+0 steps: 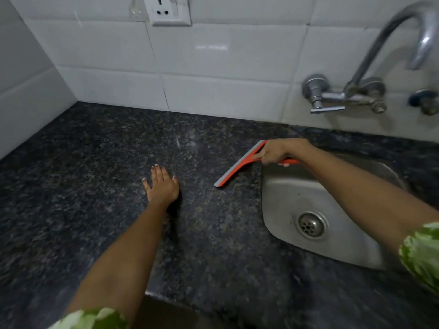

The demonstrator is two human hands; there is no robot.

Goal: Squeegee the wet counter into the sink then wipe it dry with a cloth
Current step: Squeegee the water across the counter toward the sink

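An orange squeegee (237, 166) with a grey rubber blade rests its blade on the dark speckled granite counter (95, 162), just left of the steel sink (297, 193). My right hand (280, 151) is closed around its handle at the sink's back left corner, with the handle end over the basin. The blade runs diagonally from back right to front left. My left hand (162, 184) lies flat on the counter, fingers spread, about a hand's width left of the blade's near end. No cloth is in view.
A chrome wall tap (384, 67) with its spout arches over the sink at the back right. White tiles and a wall socket (167, 10) stand behind the counter. The sink's drain (311, 225) lies near the front. The counter's front edge (154, 294) is close to my body.
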